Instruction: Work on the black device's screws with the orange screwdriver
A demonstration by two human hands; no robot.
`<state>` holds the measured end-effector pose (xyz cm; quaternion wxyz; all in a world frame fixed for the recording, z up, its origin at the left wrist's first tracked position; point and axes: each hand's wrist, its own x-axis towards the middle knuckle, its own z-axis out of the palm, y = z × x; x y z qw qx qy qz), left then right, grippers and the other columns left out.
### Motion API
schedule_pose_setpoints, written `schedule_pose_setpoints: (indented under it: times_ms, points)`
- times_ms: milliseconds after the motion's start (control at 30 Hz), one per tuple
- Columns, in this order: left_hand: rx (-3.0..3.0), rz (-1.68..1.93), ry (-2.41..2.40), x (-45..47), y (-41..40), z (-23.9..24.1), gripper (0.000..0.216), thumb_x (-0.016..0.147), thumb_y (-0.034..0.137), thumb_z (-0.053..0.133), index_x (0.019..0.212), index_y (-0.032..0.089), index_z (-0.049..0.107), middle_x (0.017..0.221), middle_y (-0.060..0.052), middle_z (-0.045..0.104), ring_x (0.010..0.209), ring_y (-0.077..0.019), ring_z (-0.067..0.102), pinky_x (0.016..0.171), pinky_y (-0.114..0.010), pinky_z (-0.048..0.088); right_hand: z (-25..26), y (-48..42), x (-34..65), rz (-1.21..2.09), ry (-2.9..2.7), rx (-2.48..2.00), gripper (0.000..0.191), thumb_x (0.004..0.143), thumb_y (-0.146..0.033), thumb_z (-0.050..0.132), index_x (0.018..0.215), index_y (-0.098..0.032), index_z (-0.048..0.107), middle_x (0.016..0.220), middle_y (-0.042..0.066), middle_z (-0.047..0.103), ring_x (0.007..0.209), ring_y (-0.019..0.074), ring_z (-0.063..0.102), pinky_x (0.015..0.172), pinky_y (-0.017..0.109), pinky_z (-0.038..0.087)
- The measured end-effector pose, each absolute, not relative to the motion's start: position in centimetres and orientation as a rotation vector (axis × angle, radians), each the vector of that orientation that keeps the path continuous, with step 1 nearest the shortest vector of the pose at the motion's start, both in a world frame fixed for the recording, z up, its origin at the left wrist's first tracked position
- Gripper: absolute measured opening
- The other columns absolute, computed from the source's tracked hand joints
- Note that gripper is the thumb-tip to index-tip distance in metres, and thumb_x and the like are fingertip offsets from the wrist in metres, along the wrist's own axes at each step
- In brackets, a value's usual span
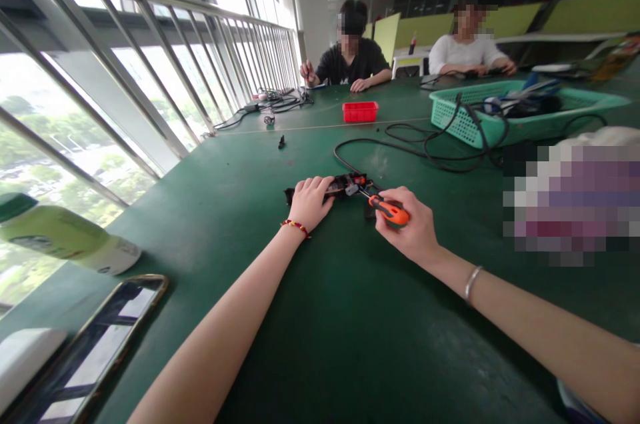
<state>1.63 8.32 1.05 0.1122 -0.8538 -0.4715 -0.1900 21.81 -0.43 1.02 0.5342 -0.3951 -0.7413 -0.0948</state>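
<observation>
On the green table lies a black device with reddish and grey inner parts exposed and a black cable leading off it. My left hand rests over its left part, fingers wrapped on it and pressing it to the table. In my right hand is a screwdriver with an orange and black handle. Its shaft slants up and left, and the tip is at the right part of the device; whether it sits in a screw is too small to tell. A small dark piece lies beneath the screwdriver.
A small red tray and a black fragment lie beyond my hands. At right stands a green basket with cables. A bottle and a phone are at left, near the railing. Two people sit across the table.
</observation>
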Motion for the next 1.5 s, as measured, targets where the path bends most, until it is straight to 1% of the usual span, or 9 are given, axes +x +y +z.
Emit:
schedule_pose_setpoints:
  times_ms: [100,267,333,533,633,800,1033,1267,1500]
  points:
    - [-2.502,-0.557,-1.381,1.65,8.34,1.02,0.038,0.085,0.028,0.048,0.122,0.019,0.048,0.109,-0.006,0.058,0.1,-0.0244,0.05,0.088,-0.038,0.037,0.98,-0.41,21.76,-0.246,-1.775,-0.911,0.036,0.073,-0.018,0.06,0.107,-0.023,0.048,0.09,0.003,0.063,0.074,0.0167,0.063,0.068,0.029,0.052]
    - [-2.501,-0.558,-1.379,1.68,8.31,1.02,0.038,0.085,0.028,0.048,0.122,0.018,0.048,0.108,-0.007,0.059,0.099,-0.0242,0.05,0.088,-0.038,0.037,1.17,-0.59,21.92,-0.255,-1.768,-1.012,0.017,0.076,-0.023,0.06,0.091,-0.024,0.054,0.067,-0.002,0.06,0.056,0.0139,0.058,0.057,0.027,0.048]
    - [-2.503,-0.556,-1.381,1.68,8.29,1.04,0.038,0.085,0.028,0.048,0.122,0.019,0.048,0.109,-0.007,0.058,0.099,-0.0243,0.05,0.088,-0.038,0.037,1.16,-0.58,21.99,-0.22,-1.749,-1.025,0.016,0.076,-0.023,0.06,0.091,-0.024,0.054,0.064,-0.003,0.058,0.055,0.0137,0.057,0.057,0.027,0.047]
    - [-2.517,-0.564,-1.4,1.64,8.27,1.06,0.038,0.085,0.028,0.047,0.122,0.02,0.047,0.11,-0.007,0.058,0.101,-0.0248,0.05,0.09,-0.039,0.037,0.91,-0.43,21.88,-0.189,-1.708,-0.965,0.038,0.072,-0.018,0.059,0.108,-0.024,0.048,0.086,0.002,0.062,0.074,0.0175,0.063,0.068,0.031,0.053]
    - [-2.525,-0.565,-1.405,1.64,8.26,1.08,0.038,0.085,0.027,0.047,0.122,0.02,0.047,0.11,-0.007,0.058,0.102,-0.0249,0.05,0.09,-0.04,0.037,1.01,-0.52,21.85,-0.221,-1.751,-0.966,0.034,0.073,-0.02,0.06,0.104,-0.025,0.051,0.086,0.002,0.064,0.073,0.0176,0.064,0.067,0.031,0.052]
    - [-2.507,-0.56,-1.393,1.67,8.26,1.08,0.038,0.085,0.028,0.047,0.122,0.019,0.048,0.109,-0.007,0.058,0.1,-0.0245,0.05,0.089,-0.038,0.037,1.17,-0.58,22.03,-0.262,-1.789,-0.999,0.016,0.075,-0.021,0.06,0.09,-0.024,0.056,0.071,-0.001,0.064,0.06,0.0148,0.06,0.06,0.029,0.049]
    - [-2.533,-0.567,-1.406,1.65,8.34,1.01,0.038,0.085,0.027,0.046,0.123,0.021,0.047,0.11,-0.008,0.057,0.101,-0.025,0.049,0.09,-0.04,0.037,0.89,-0.37,21.9,-0.205,-1.733,-0.954,0.034,0.074,-0.019,0.059,0.106,-0.024,0.051,0.09,0.003,0.064,0.077,0.0183,0.063,0.07,0.031,0.052]
    - [-2.511,-0.569,-1.392,1.68,8.31,1.03,0.038,0.085,0.027,0.047,0.122,0.019,0.047,0.109,-0.007,0.058,0.1,-0.0248,0.05,0.089,-0.039,0.037,1.01,-0.43,22.06,-0.233,-1.763,-1.015,0.02,0.076,-0.022,0.06,0.094,-0.024,0.053,0.07,-0.001,0.06,0.061,0.015,0.058,0.061,0.029,0.049]
    - [-2.504,-0.557,-1.381,1.63,8.35,0.98,0.038,0.085,0.028,0.047,0.122,0.019,0.047,0.109,-0.007,0.058,0.1,-0.0247,0.05,0.089,-0.038,0.037,0.97,-0.38,21.89,-0.201,-1.75,-0.96,0.032,0.075,-0.018,0.059,0.104,-0.024,0.049,0.089,0.003,0.061,0.077,0.0183,0.062,0.069,0.032,0.052]
